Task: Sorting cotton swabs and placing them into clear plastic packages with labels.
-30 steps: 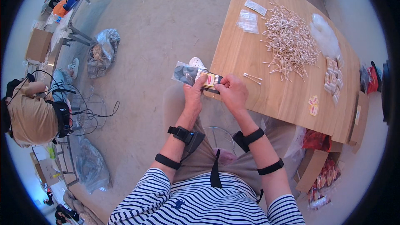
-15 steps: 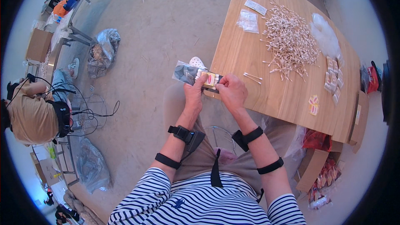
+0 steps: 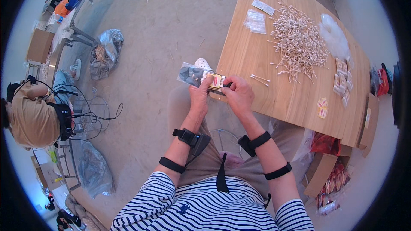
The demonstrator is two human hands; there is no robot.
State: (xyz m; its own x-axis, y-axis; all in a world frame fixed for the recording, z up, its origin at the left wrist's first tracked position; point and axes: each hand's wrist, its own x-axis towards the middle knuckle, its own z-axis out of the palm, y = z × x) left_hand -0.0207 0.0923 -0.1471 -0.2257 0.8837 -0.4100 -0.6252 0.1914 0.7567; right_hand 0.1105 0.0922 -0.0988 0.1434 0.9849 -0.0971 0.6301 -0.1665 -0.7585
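Over my lap, beside the table's near left corner, my left hand grips a clear plastic bag of cotton swabs with its thumb on top. A yellow and white label card with a red oval lies over the swabs inside. The empty part of the bag sticks out to the left. At the right end of the same pack, my right hand has its fingers curled and pinched at the bag's end. Something dark shows between those fingers; its edge is partly hidden. Two loose swabs lie on the table nearby.
On the wooden table lie a large heap of cotton swabs, flat clear bags, a cloudy plastic bag, several filled packs and label cards. A co-worker sits at the left. Cardboard boxes stand below right.
My right fingers have shifted slightly at the pack's right end, and a dark bit now shows between them. My left hand and the bag stay nearly still.
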